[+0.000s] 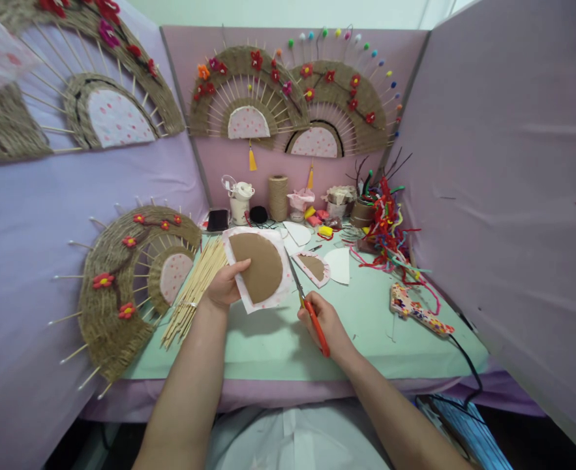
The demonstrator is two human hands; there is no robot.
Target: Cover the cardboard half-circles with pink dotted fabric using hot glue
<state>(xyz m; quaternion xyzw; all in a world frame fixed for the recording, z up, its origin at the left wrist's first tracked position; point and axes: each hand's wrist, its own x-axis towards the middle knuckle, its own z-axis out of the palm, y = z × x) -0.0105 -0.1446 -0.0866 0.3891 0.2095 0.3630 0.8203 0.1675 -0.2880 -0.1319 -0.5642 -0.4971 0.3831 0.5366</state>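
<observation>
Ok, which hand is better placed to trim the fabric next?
Probably the right hand: it grips the scissors, blades beside the fabric edge. The left hand is pinching the fabric with its cardboard.

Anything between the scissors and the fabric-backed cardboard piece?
Nothing visible. The scissors in the right hand lie with their blades beside the right edge of the fabric-backed cardboard piece; the left hand grips its left edge.

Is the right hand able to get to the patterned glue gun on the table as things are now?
Probably yes: nothing tall lies on the table between the right hand and the glue gun. But that hand grips the scissors, and the left hand holds the cardboard piece.
</observation>
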